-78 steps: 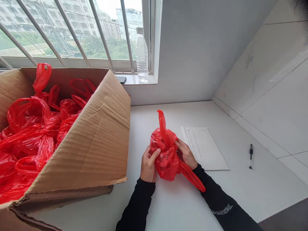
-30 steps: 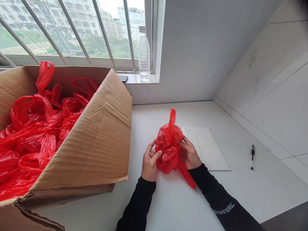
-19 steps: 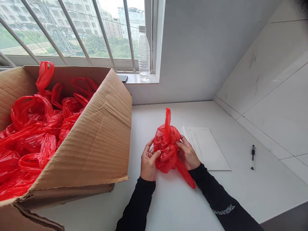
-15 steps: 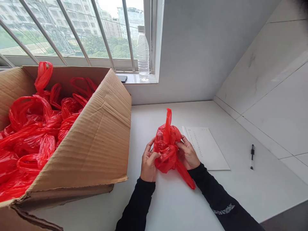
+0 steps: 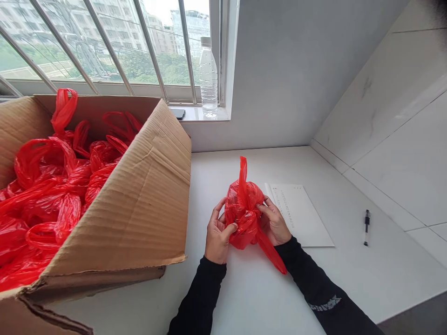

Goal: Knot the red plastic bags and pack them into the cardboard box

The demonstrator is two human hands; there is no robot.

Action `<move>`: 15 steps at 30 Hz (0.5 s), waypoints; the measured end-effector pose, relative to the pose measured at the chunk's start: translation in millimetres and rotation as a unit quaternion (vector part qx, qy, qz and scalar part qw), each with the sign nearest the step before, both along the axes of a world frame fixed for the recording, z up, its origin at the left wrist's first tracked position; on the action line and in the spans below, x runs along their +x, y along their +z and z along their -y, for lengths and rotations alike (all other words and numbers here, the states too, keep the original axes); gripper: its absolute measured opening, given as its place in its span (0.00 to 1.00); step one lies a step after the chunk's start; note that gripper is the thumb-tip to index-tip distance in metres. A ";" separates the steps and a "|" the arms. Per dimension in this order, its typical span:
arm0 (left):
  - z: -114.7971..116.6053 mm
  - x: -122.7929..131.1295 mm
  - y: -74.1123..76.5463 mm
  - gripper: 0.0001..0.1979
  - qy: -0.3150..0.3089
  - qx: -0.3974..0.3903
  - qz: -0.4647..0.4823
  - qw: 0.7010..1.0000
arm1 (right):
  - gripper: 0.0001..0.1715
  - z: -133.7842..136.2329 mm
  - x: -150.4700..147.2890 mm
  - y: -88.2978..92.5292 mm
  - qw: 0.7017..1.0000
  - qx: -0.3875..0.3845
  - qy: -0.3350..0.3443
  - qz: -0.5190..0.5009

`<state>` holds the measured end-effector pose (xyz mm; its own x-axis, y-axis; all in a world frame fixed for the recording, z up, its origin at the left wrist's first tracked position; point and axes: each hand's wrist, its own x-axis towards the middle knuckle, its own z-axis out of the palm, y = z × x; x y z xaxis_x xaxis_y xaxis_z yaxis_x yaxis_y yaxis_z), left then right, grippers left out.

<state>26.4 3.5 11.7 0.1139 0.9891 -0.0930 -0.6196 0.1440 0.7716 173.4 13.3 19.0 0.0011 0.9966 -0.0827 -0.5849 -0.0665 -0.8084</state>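
Head view: left hand (image 5: 217, 237), right hand (image 5: 276, 227), fingers (image 5: 267, 212) of both pinching red plastic bag (image 5: 246, 209).

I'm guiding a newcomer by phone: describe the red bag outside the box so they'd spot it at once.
Find the open cardboard box on the left, heaped with red bags. To its right, over the white table, the left hand and right hand hold a red bag. Unlike those, it is outside the box, one handle pointing up the picture, another trailing toward the right sleeve.
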 end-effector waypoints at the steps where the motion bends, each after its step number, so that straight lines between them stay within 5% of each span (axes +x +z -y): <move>1: -0.1 -0.2 0.1 0.40 0.005 -0.004 0.000 1.000 | 0.13 0.4 -0.8 0.8 1.000 0.004 0.000 0.003; 15: -5.0 -6.7 3.5 0.41 0.093 -0.063 0.069 0.991 | 0.25 0.1 3.4 -3.0 0.986 0.004 0.053 0.157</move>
<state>19.7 8.5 15.2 -0.0481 0.9758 -0.2133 -0.7430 0.1078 0.6606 176.9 13.2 16.1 -0.0797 0.9930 -0.0872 -0.2958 -0.1071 -0.9492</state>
